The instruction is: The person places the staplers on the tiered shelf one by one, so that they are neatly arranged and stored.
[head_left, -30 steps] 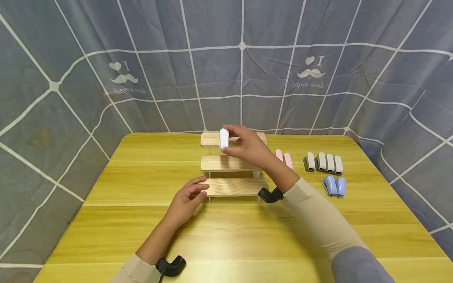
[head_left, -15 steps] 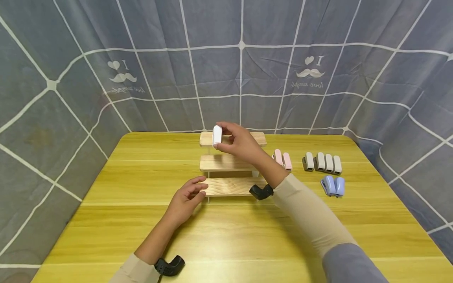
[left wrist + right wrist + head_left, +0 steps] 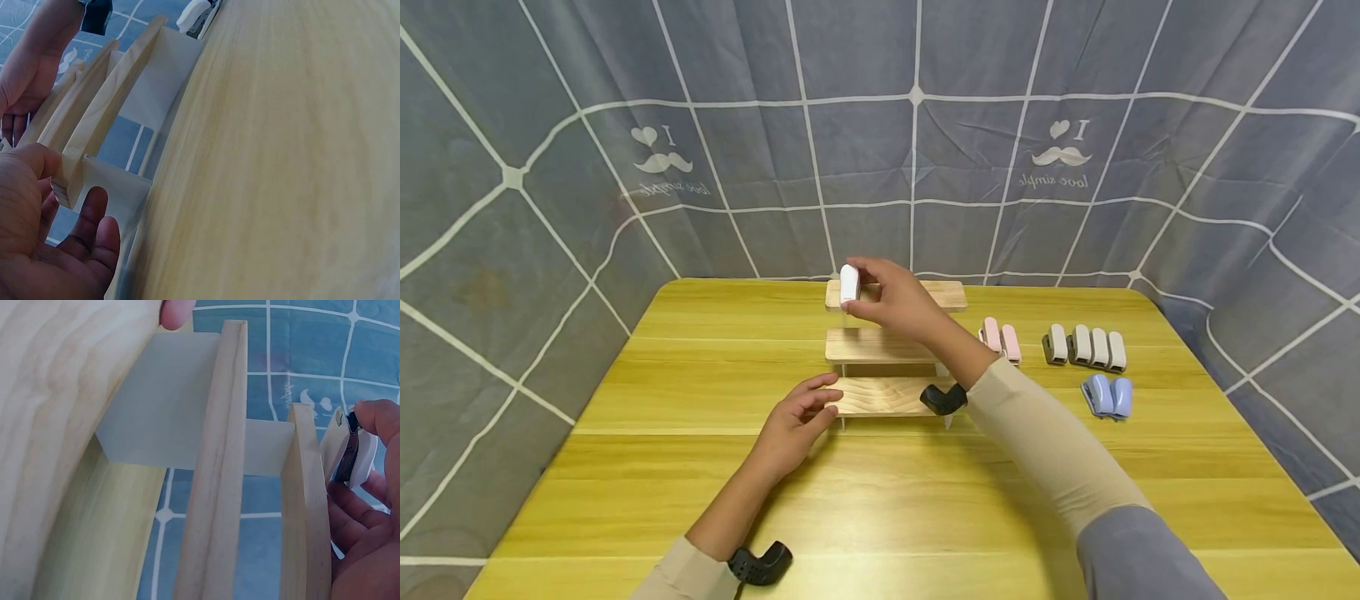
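A white mini stapler [image 3: 849,285] is pinched between the thumb and fingers of my right hand [image 3: 895,300]. It overlaps the left end of the top board of a three-tier wooden display stand [image 3: 880,397]. The right wrist view shows the white stapler [image 3: 348,450] side-on, with a dark strip along its middle, close beside the top board [image 3: 309,506]. My left hand [image 3: 793,425] holds the left end of the lowest board. From the left wrist view, its upper finger [image 3: 40,159] lies against that board's end, while other fingers curl below, near a pale leg panel [image 3: 115,187].
Right of the stand, on the wooden table [image 3: 880,508], are two pink staplers [image 3: 1000,340]. Farther right stand several grey-white staplers [image 3: 1090,345] in a row, with two blue staplers [image 3: 1108,395] in front of them. A grey checked curtain [image 3: 857,158] surrounds the table.
My right hand has carried the white stapler leftward, to the left end of the top board. My left hand has stayed at the lowest board's end.
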A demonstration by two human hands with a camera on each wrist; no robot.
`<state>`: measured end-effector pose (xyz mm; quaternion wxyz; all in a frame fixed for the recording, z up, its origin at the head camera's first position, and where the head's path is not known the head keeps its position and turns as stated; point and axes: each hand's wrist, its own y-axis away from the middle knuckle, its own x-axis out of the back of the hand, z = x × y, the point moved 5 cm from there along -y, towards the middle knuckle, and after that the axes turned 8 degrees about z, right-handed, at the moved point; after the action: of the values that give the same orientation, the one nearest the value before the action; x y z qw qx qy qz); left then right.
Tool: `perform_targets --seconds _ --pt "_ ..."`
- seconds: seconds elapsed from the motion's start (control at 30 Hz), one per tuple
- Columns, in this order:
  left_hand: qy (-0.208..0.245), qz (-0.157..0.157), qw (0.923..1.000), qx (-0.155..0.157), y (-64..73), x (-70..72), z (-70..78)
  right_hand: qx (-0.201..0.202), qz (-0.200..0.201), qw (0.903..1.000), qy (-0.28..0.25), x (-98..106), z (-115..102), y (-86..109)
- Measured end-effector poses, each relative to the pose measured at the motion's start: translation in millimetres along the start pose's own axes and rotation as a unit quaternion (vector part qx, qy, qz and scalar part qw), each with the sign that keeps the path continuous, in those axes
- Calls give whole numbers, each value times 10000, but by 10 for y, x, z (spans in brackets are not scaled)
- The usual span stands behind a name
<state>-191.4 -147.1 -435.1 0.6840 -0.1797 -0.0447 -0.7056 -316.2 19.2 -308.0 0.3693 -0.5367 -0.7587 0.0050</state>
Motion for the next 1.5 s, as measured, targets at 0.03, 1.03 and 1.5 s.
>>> perform_targets --seconds 0.03,1.03,1.5 --pt "7 0 10000 -4 2 1 0 -22 -17 10000 20 -6 0 -8" --pt "192 27 9998 45 0 3 52 -328 -335 9986 227 -14 57 -69" --pt "54 69 9999 91 39 2 220 -243 -312 9990 184 -27 70 -87"
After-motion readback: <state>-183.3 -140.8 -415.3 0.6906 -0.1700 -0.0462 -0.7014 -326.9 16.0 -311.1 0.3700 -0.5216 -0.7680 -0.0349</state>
